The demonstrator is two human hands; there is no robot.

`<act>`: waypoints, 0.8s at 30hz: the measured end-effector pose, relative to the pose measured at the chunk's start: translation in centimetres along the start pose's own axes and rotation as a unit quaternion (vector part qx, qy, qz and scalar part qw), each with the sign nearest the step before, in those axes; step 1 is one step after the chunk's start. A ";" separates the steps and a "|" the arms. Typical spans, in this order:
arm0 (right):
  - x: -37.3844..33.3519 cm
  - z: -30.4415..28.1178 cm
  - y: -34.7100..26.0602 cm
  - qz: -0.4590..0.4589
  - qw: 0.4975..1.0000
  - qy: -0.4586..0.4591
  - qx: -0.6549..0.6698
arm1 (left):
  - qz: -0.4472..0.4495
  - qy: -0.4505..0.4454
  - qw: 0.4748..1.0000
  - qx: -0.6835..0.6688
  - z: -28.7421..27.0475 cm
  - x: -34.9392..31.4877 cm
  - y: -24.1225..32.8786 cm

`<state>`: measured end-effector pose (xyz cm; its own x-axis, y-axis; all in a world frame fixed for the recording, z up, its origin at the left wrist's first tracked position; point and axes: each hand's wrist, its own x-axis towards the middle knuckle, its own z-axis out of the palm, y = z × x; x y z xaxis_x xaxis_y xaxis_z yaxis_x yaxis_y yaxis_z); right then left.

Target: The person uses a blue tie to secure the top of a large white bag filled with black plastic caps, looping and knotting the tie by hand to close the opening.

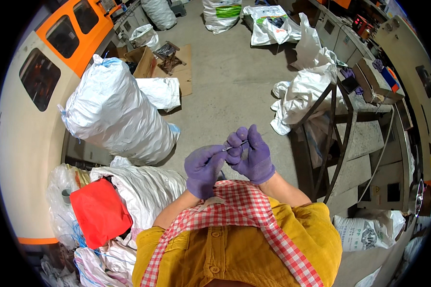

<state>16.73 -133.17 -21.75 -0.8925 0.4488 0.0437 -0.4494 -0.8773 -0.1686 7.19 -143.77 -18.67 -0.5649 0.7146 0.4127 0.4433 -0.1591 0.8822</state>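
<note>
My left hand and my right hand, both in purple knit gloves, meet in front of my chest. Between them is a thin metal needle with a loop-like eye at its left end. The thumb and finger of my left hand pinch close to that eye. Curled fingers of my right hand grip the shaft, whose tip shows a little beyond them. Any thread is too fine to make out. Nearest to the hands on the left stands a large stuffed white woven sack, tied at its top.
A white and orange machine lines the left side. Below the sack lie a red cloth bag and white sacks. On the right stand a dark metal frame and crumpled white sacks. Cardboard and more filled sacks lie farther off.
</note>
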 end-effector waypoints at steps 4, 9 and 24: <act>0.2 -0.6 -0.1 -0.012 1.000 -0.020 -0.006 | 0.017 0.007 1.000 0.009 0.2 -0.1 -0.1; 0.3 -0.7 -0.1 0.004 0.999 -0.032 0.010 | 0.019 0.012 1.000 -0.007 0.3 0.1 -0.3; 0.4 -1.5 0.7 0.053 0.996 0.023 0.068 | 0.031 -0.011 0.999 -0.014 0.7 -0.1 -1.1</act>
<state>16.13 -133.41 -23.30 -0.9339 0.3573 -0.0121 -0.3567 -0.9336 -0.0355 7.23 -143.24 -19.87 -0.5220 0.7169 0.4621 0.4574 -0.2220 0.8611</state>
